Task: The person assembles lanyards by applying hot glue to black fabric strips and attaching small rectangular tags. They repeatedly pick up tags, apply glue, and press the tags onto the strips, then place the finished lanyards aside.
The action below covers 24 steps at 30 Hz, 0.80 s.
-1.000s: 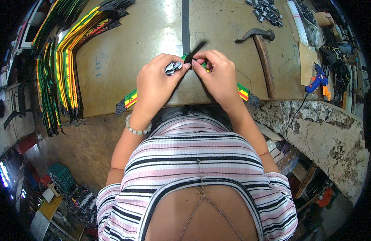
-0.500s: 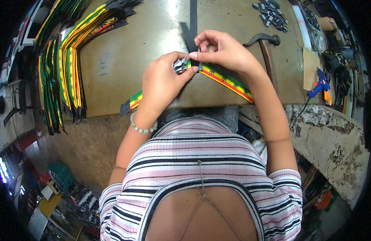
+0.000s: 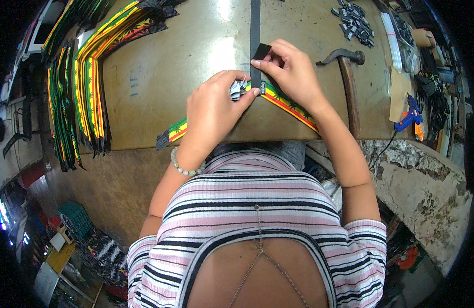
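Observation:
A patterned strap (image 3: 290, 108) in green, yellow and red lies bent across the table near me, with a dark mesh end (image 3: 163, 140) at its left. My left hand (image 3: 210, 105) clasps a small bunch of folded labels (image 3: 237, 89), white and dark. Its thumb presses on the strap's bend, beside a small dark label (image 3: 263, 88) lying on the strap. A black strip (image 3: 255, 74) crosses the bend and runs away from me. Above it, my right hand (image 3: 288, 66) pinches a turned-up black end (image 3: 261, 50) between thumb and fingers.
A hammer (image 3: 348, 87) lies right of my right hand. Farther off is a heap of small dark labels (image 3: 354, 23). Stacks of patterned straps (image 3: 90, 97) sit at the left. A blue glue gun (image 3: 410, 114) and white sticks (image 3: 391, 38) are along the right edge.
My right hand has moved slightly right and away from the bend, lifting the black end clear of it. My left hand stays at the bend with the labels.

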{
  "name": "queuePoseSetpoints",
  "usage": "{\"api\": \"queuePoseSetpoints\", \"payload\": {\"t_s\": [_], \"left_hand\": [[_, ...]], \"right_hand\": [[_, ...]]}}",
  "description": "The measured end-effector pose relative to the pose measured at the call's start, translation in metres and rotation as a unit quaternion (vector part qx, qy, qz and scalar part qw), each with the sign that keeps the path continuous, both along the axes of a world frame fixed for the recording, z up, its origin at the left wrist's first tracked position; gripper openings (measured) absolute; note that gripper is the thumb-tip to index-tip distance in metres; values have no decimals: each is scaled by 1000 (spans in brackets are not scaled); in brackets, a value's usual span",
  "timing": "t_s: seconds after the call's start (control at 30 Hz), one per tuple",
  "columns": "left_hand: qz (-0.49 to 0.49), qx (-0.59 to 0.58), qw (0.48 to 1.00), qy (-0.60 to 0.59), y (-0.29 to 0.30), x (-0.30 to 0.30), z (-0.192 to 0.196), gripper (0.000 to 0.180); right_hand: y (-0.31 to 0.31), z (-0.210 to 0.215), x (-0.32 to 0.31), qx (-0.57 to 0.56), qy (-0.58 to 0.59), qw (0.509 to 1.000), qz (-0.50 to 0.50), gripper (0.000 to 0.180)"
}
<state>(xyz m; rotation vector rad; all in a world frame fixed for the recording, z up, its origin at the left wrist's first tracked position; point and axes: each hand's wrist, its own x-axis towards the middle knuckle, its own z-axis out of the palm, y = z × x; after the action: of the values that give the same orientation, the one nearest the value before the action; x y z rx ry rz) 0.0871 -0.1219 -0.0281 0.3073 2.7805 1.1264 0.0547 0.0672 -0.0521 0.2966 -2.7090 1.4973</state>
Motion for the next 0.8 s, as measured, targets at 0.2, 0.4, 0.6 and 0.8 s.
{"api": "queuePoseSetpoints", "payload": {"t_s": [0.2,0.4,0.6,0.8], "left_hand": [[-39,-42,997,57,1,9,-1,28],[-40,-64,994,75,1,10,-3,31],[-34,-83,991,96,5,14,-6,31],[-20,-84,990,116,8,18,-7,32]], "right_hand": [[-1,14,-7,85,-51,995,-26,34],[14,25,32,198,153,967,38,21],[26,9,64,282,244,916,148,43],[24,4,69,233,194,943,137,45]]}}
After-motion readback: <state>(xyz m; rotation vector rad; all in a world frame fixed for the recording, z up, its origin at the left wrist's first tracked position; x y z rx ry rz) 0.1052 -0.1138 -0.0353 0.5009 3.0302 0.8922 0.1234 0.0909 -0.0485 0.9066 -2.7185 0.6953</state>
